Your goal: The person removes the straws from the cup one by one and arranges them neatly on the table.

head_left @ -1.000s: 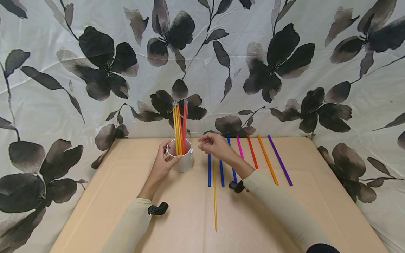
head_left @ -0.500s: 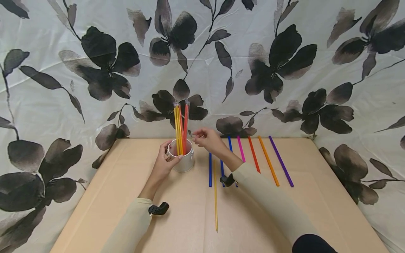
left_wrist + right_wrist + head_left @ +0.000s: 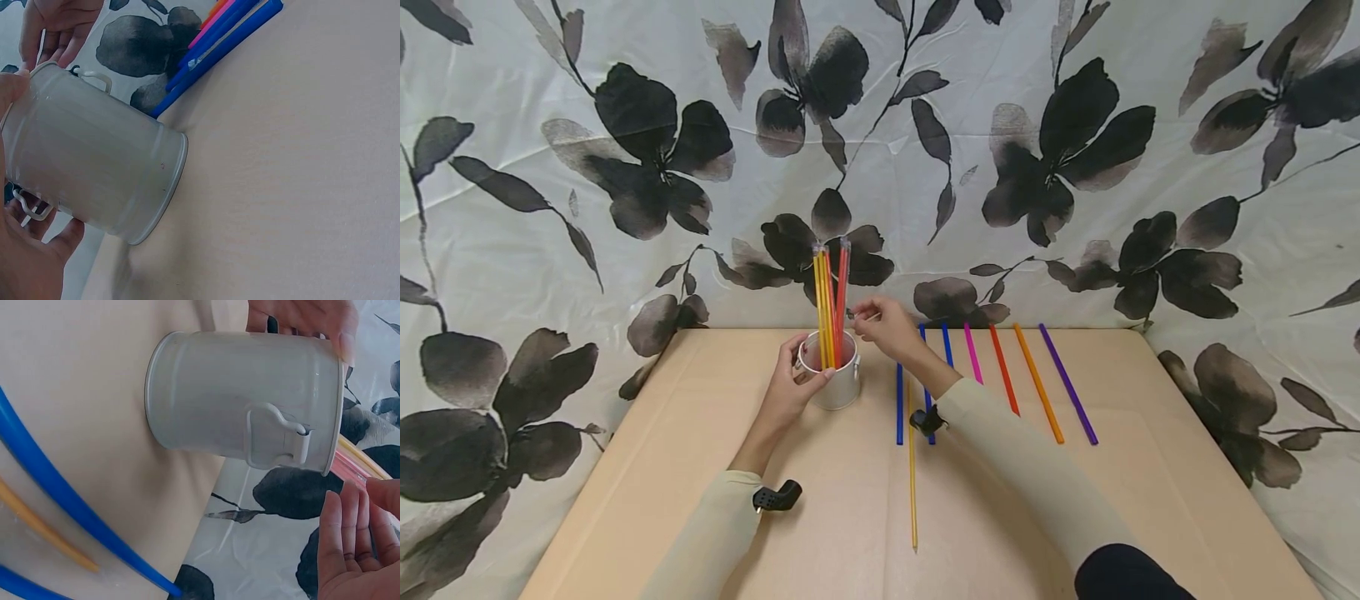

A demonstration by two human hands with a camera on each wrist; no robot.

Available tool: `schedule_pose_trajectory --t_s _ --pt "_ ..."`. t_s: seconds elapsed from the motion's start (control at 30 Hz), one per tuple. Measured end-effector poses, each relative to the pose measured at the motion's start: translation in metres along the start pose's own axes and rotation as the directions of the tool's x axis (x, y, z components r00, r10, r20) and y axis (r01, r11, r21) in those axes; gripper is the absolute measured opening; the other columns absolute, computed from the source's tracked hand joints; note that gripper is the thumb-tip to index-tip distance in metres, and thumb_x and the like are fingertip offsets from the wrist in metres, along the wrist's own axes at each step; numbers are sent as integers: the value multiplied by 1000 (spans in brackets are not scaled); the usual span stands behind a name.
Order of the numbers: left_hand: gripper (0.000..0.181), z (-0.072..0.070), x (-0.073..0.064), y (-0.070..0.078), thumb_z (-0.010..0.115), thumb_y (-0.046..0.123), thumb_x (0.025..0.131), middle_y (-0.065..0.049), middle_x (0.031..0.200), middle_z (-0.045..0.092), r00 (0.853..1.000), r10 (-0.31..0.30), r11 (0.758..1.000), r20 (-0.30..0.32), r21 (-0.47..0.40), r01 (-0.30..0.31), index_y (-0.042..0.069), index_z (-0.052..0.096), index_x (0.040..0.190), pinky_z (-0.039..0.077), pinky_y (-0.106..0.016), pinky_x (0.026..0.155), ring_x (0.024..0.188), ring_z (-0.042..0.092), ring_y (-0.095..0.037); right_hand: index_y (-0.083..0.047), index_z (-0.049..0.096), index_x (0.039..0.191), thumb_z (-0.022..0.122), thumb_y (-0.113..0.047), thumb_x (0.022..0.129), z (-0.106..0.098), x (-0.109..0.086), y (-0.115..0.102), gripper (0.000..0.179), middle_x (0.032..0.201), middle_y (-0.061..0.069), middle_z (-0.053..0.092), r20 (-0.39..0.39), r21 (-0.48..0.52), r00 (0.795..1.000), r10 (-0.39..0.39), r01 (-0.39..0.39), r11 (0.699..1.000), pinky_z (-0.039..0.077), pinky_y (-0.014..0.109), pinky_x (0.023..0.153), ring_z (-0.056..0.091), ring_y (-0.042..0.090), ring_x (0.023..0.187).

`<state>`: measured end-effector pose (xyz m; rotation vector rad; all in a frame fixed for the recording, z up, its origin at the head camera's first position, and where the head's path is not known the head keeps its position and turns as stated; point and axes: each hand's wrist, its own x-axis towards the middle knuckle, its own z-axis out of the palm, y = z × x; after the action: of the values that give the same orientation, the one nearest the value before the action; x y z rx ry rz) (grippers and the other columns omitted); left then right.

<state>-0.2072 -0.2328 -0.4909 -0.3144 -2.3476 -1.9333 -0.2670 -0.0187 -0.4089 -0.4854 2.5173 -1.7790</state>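
My left hand (image 3: 788,379) grips a small white metal bucket (image 3: 838,390) from its left side, thumb at the rim. Yellow sticks (image 3: 820,308) and red sticks (image 3: 842,292), long and thin with clear-looking upper ends, stand upright inside it. Just right of the bucket's rim, my right hand (image 3: 883,329) is raised with loosely bent fingers. In the right wrist view, the fingers of this right hand (image 3: 359,540) come close to the red sticks (image 3: 350,467) and show nothing held. A side handle (image 3: 278,437) is on the bucket wall there.
Right of the bucket, blue sticks (image 3: 899,408) lie on the tan table (image 3: 662,467), with a thin yellow pencil (image 3: 913,492) among them. Farther right are pink (image 3: 972,350), red (image 3: 1004,371), orange (image 3: 1039,383) and purple (image 3: 1067,383) sticks. A floral cloth (image 3: 955,275) hangs behind.
My right hand has moved left, to beside the bucket's rim and the sticks in it. The left hand and the bucket have stayed in place.
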Motion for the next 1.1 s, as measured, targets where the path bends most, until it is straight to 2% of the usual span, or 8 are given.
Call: schedule_pose_trajectory --t_s 0.27,0.53,0.7,0.9,1.1 --pt "82 -1 -1 -2 76 28 93 -9 157 33 1000 -1 1000 7 7 1 15 25 156 33 -59 118 147 31 -29 0 67 121 67 -6 97 10 4 -6 25 95 12 65 -2 26 1000 -13 13 1000 63 39 80 70 27 86" --pt "82 -4 -2 -1 77 26 92 -8 155 34 1000 4 1000 19 -7 -4 16 26 155 34 -58 117 146 32 -28 -4 64 128 66 -7 96 18 5 -11 32 96 10 66 -30 -1 1000 -1 1 1000 63 29 76 70 22 82" --pt "81 -5 -3 0 76 27 93 -9 156 34 1000 7 1000 24 -9 -6 16 25 155 34 -58 117 146 32 -28 -2 62 131 67 -9 96 22 6 -13 36 100 11 66 -42 8 999 4 -4 1000 63 28 74 71 26 83" --pt "80 -5 -4 1 77 25 92 -8 155 34 1000 13 1000 20 -15 -13 18 27 154 35 -57 117 146 33 -28 0 61 132 69 -8 96 27 11 -13 38 111 13 66 -46 45 999 30 -28 999 64 37 76 72 35 89" --pt "83 -5 -3 -1 76 23 93 -9 157 32 1000 0 1000 30 -19 0 14 24 156 33 -58 118 148 30 -30 1 54 140 69 -8 97 31 15 -13 46 118 15 69 -11 131 997 74 -72 989 62 44 83 72 38 92"
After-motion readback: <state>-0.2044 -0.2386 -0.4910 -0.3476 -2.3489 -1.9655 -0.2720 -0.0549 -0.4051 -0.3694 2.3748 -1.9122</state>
